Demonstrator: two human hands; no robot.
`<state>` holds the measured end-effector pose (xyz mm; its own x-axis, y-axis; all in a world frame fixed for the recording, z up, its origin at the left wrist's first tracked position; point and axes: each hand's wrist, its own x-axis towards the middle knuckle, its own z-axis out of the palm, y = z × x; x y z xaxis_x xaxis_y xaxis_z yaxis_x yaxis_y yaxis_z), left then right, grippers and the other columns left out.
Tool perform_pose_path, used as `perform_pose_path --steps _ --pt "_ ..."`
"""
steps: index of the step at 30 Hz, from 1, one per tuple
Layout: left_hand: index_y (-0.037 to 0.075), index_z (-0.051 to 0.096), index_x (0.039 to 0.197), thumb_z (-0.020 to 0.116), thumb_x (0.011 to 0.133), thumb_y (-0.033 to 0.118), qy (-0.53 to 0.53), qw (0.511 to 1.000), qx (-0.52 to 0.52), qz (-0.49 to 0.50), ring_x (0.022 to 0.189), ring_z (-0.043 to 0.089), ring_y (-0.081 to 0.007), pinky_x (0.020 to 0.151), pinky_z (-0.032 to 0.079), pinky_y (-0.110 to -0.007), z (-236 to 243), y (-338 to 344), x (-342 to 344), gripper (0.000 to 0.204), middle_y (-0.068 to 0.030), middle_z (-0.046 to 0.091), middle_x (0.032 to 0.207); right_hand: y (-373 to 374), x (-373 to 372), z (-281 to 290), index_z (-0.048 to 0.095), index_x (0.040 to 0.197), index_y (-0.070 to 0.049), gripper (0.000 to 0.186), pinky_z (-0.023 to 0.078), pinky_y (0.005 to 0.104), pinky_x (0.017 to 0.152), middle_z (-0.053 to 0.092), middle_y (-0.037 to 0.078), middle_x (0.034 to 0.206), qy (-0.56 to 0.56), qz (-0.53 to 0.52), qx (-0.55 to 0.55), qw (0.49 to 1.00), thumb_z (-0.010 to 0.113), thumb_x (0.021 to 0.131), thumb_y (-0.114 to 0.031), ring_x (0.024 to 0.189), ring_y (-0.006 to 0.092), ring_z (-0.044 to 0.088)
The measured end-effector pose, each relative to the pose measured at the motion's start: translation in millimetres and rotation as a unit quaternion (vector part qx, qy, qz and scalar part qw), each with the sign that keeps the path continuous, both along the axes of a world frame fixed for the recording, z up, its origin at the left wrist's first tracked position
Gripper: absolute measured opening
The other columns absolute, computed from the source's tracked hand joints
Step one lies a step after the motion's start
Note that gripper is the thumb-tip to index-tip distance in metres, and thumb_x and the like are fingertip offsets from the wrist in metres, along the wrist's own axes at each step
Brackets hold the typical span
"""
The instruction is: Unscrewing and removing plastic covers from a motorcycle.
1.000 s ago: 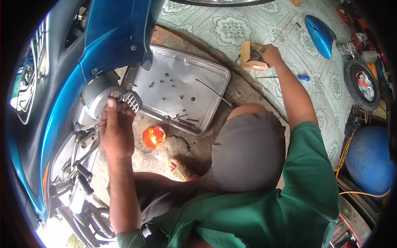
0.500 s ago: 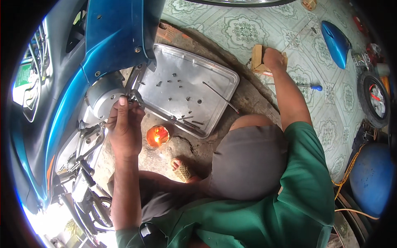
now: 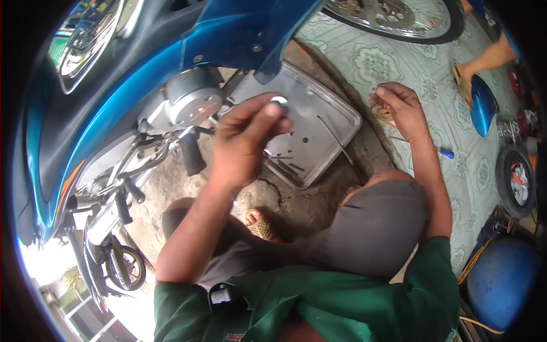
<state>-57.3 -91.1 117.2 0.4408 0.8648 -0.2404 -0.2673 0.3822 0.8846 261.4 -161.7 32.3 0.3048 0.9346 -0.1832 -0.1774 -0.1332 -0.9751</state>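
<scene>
Blue motorcycle (image 3: 142, 85) filled ten to twelve o'clock, round grey engine cover (image 3: 191, 102) showing beneath. Metal tray (image 3: 336, 122) sat on the ground at one o'clock from centre, small parts scattered in it. Left hand (image 3: 245, 142) was raised over the tray's near edge, fingers pinched on a small shiny ring-like part (image 3: 279, 101). Right hand (image 3: 399, 102) hovered at two o'clock beyond the tray, loosely curled; contents unclear. Blue-handled screwdriver (image 3: 439, 151) lay just right of that forearm, nearer the right hand, long axis roughly nine-to-three.

No packages, signs or screens show (shirt label unclear).
</scene>
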Motion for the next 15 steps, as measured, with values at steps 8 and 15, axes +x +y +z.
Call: perform_pose_path --steps 8,15 --pt "-0.002 0.06 0.111 0.062 0.094 0.008 -0.044 0.993 0.048 -0.102 0.087 0.069 -0.0198 0.083 0.055 -0.031 5.1 -1.1 8.1 0.02 -0.0146 0.069 0.102 31.8 -93.7 63.4 0.067 0.098 0.0 0.014 0.052 0.0261 0.075 0.068 0.005 0.085 0.012 0.16 0.093 0.983 0.066 0.09 -0.012 0.08 0.013 0.065" --pt "-0.003 0.06 0.11 0.063 0.094 0.01 -0.001 0.991 0.075 -0.107 0.088 0.068 -0.0185 0.082 0.055 -0.031 9.1 -7.2 -6.5 0.021 -0.015 0.069 0.104 30.4 -118.2 72.9 0.067 0.097 0.001 0.013 0.054 0.0263 0.076 0.069 0.005 0.086 0.053 0.185 0.152 0.969 0.068 0.09 -0.01 0.079 0.012 0.065"
